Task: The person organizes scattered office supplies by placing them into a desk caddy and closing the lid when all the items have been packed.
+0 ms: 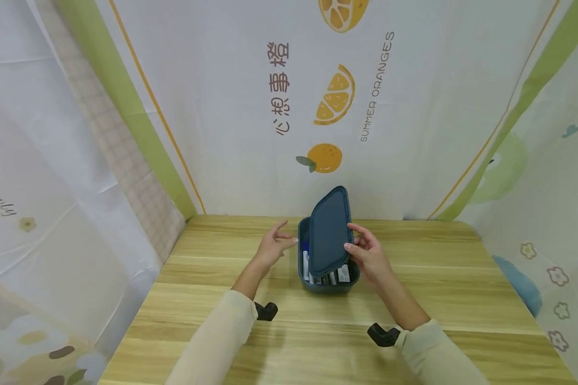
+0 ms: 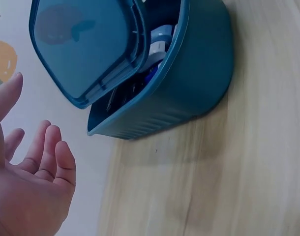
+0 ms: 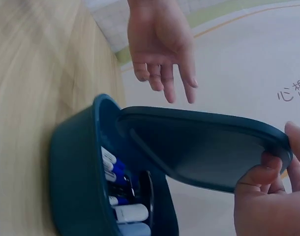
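A dark blue plastic box (image 1: 328, 289) stands on the table with its lid (image 1: 329, 230) tilted up over it. My right hand (image 1: 370, 258) pinches the lid's right edge between thumb and fingers, as the right wrist view also shows. The lid's lower left side sits within the box opening. My left hand (image 1: 271, 246) is just left of the box, fingers spread and holding nothing; in the left wrist view it is apart from box and lid. Inside lie white-and-blue markers (image 3: 109, 162) and a white capped item (image 3: 131, 213). The lid hides part of the contents.
The wood-grain table (image 1: 212, 299) meets a white cloth backdrop (image 1: 231, 160) printed with oranges close behind the box. Patterned cloths hang at the left (image 1: 43, 214) and right (image 1: 549, 214) sides. Black wrist mounts (image 1: 384, 336) sit on both forearms.
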A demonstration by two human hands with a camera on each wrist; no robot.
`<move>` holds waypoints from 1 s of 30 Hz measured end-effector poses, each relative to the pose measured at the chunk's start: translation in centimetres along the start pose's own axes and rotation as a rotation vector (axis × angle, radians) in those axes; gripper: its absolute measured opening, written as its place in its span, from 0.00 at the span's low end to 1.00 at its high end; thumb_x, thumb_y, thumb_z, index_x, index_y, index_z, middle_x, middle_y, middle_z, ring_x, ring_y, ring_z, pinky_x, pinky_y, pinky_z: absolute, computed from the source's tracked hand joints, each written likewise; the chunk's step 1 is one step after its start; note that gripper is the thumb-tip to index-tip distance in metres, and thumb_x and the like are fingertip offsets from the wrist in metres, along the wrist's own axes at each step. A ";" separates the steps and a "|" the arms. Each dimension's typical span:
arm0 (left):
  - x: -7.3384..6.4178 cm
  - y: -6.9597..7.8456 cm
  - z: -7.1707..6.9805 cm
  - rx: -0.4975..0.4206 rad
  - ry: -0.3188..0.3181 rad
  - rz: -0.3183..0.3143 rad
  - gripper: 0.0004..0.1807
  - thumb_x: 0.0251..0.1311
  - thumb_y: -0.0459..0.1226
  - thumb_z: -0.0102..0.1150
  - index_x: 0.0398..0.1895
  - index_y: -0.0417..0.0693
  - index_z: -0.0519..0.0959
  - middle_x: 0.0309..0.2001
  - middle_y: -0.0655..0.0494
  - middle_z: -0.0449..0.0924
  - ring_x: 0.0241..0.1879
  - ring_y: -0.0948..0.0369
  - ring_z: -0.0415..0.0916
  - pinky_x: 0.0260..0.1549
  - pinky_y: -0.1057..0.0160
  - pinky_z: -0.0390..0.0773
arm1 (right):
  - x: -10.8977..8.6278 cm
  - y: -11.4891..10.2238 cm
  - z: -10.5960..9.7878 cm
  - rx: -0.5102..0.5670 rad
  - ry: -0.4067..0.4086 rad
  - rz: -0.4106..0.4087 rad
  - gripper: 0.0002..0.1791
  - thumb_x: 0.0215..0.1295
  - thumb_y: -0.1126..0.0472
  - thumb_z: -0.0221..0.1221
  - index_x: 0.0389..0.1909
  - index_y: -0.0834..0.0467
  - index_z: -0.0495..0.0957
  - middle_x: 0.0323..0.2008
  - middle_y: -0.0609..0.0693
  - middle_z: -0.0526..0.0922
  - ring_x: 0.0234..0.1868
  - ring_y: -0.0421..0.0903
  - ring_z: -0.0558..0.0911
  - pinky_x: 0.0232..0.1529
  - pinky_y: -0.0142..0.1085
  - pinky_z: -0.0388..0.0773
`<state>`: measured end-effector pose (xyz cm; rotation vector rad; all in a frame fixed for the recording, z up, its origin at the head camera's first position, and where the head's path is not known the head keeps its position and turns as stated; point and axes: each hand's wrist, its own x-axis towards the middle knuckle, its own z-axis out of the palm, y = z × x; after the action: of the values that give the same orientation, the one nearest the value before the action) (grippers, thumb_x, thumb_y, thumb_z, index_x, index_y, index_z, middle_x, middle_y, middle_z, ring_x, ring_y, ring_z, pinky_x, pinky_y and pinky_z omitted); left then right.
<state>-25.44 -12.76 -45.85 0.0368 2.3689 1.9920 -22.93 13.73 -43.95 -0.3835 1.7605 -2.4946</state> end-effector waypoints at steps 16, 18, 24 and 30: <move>0.2 2.4 0.8 -0.028 -0.039 0.040 0.37 0.63 0.40 0.63 0.74 0.53 0.60 0.50 0.44 0.77 0.41 0.53 0.75 0.34 0.60 0.74 | 0.0 -0.9 -0.6 -0.251 -0.030 0.002 0.27 0.62 0.73 0.62 0.63 0.68 0.69 0.34 0.54 0.71 0.29 0.41 0.71 0.27 0.29 0.69; 0.2 3.8 0.9 -0.022 -0.069 0.053 0.37 0.64 0.39 0.62 0.74 0.50 0.59 0.50 0.41 0.77 0.38 0.53 0.75 0.34 0.59 0.74 | 0.1 -1.0 -0.4 -0.285 -0.039 -0.011 0.27 0.62 0.72 0.63 0.63 0.67 0.70 0.35 0.54 0.70 0.31 0.42 0.70 0.28 0.29 0.70; 0.3 7.4 1.7 0.012 -0.098 0.113 0.34 0.67 0.37 0.58 0.74 0.46 0.59 0.43 0.44 0.77 0.34 0.55 0.73 0.31 0.62 0.72 | 0.4 -1.2 0.6 -0.402 -0.049 -0.017 0.26 0.60 0.71 0.64 0.60 0.66 0.73 0.35 0.55 0.67 0.32 0.44 0.67 0.29 0.29 0.68; 3.0 7.0 3.0 0.066 -0.081 0.156 0.34 0.65 0.41 0.61 0.73 0.55 0.62 0.38 0.51 0.77 0.39 0.49 0.74 0.30 0.62 0.73 | -0.2 -2.3 2.1 -0.524 -0.102 -0.035 0.23 0.61 0.72 0.63 0.58 0.67 0.74 0.33 0.56 0.68 0.28 0.44 0.67 0.27 0.29 0.67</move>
<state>-28.38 -8.46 -39.49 0.3083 2.4480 1.9335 -21.99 12.66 -41.14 -0.5577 2.3594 -1.9549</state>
